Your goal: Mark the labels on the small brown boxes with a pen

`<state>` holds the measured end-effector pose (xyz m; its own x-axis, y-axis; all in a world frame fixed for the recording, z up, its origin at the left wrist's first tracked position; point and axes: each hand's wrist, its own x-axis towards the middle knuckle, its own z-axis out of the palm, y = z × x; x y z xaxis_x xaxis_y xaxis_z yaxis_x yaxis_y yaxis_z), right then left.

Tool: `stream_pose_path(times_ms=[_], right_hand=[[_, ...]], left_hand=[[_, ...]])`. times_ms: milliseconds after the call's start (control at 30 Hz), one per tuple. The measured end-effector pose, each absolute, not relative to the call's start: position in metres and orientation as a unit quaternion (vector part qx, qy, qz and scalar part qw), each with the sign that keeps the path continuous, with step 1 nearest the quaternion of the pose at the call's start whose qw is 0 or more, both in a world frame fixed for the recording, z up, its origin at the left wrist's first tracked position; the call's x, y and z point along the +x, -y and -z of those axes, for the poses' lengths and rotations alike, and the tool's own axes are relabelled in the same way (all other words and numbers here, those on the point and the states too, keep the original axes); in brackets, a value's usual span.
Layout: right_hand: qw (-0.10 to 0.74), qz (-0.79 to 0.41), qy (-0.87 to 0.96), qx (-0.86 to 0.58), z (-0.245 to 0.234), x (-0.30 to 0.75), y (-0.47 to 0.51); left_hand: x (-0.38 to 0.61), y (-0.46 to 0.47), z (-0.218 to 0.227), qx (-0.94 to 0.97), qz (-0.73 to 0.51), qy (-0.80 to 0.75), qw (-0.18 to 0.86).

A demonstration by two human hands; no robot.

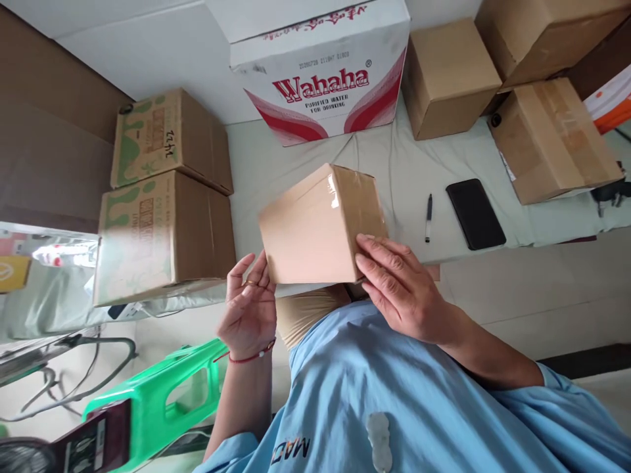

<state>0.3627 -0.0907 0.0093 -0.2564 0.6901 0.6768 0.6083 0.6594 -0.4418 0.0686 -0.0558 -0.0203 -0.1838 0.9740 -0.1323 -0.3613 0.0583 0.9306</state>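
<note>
I hold a plain tan cardboard box (310,230), wearing a light-blue cloth shirt (419,387) with dark lettering and a thin red cord bracelet (252,355). The pale grey-green cloth-covered table (407,190) has, at its far edge, a white cardboard carton (325,85) with red lettering and swooshes; toward its left end, two brown cardboard boxes (158,236) with green splotches; by its near edge, a flat rectangular black device (476,214).
</note>
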Motion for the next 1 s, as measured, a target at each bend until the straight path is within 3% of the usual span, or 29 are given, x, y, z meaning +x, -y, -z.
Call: stream_pose_path(times_ms=[100, 200, 367, 467, 533, 633, 767, 900, 1000], right_hand=[[0.486, -0.021, 0.750, -0.449, -0.015, 0.373, 0.091], [0.502, -0.069, 0.684, -0.524, -0.026, 0.387, 0.089], [0.489, -0.321, 0.482, -0.652, -0.014, 0.405, 0.058], [0.521, -0.496, 0.364, -0.591, 0.012, 0.410, 0.034], [0.553, -0.543, 0.325, -0.542, 0.026, 0.412, 0.030], [0.552, -0.557, 0.389, -0.482, 0.040, 0.414, 0.045], [0.448, -0.522, 0.547, -0.477, 0.051, 0.417, 0.071], [0.394, -0.407, 0.611, -0.553, 0.049, 0.415, 0.076], [0.381, -0.403, 0.598, -0.579, 0.041, 0.414, 0.071]], left_hand=[[0.067, 0.064, 0.009, 0.348, -0.617, -0.481, 0.517], [0.064, 0.071, -0.004, 0.374, -0.635, -0.480, 0.477], [0.069, 0.064, -0.010, 0.425, -0.625, -0.463, 0.463], [0.072, 0.049, 0.009, 0.431, -0.571, -0.457, 0.528], [0.071, 0.042, 0.030, 0.399, -0.547, -0.453, 0.580], [0.063, 0.040, 0.062, 0.367, -0.540, -0.449, 0.609], [0.053, 0.048, 0.085, 0.402, -0.505, -0.441, 0.624], [0.050, 0.053, 0.075, 0.470, -0.435, -0.488, 0.593], [0.055, 0.051, 0.058, 0.461, -0.461, -0.558, 0.512]])
